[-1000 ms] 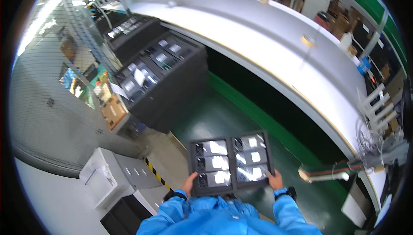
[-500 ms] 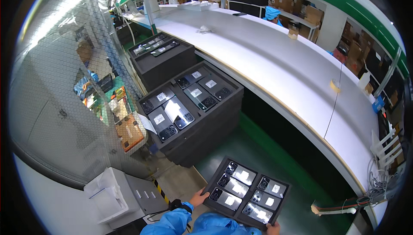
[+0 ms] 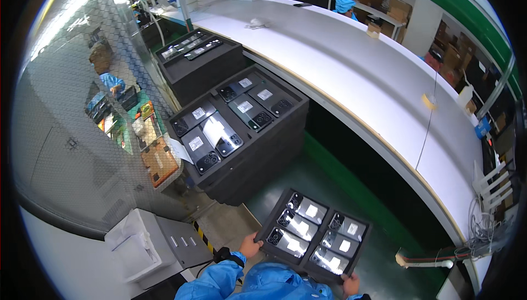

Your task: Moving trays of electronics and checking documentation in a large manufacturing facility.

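A black foam tray (image 3: 323, 232) is held out low in front of me, tilted a little. Several smartphones (image 3: 287, 241) lie in its slots in two columns, backs and camera clusters up, with small white labels. My left hand (image 3: 250, 245) is closed on the tray's left edge. At the near right corner my right hand (image 3: 350, 284) grips the rim; its fingers under the tray are hidden. Ahead to the left stands a tall stack of black foam trays (image 3: 258, 157), its top one bearing several more phones (image 3: 220, 135), apart from my tray.
Beyond it is a second tray stack (image 3: 211, 72) with phones on top. A long white workbench (image 3: 351, 91) curves along the right, with a tape roll (image 3: 429, 101) on it. A mesh screen (image 3: 71, 107) and a grey cabinet with a white bin (image 3: 132, 245) stand left. Cables (image 3: 483, 237) hang at right.
The view has shifted slightly, so the stacks and bench sit a little higher and further left. Both hands still hold the tray, which appears slightly higher in the picture.
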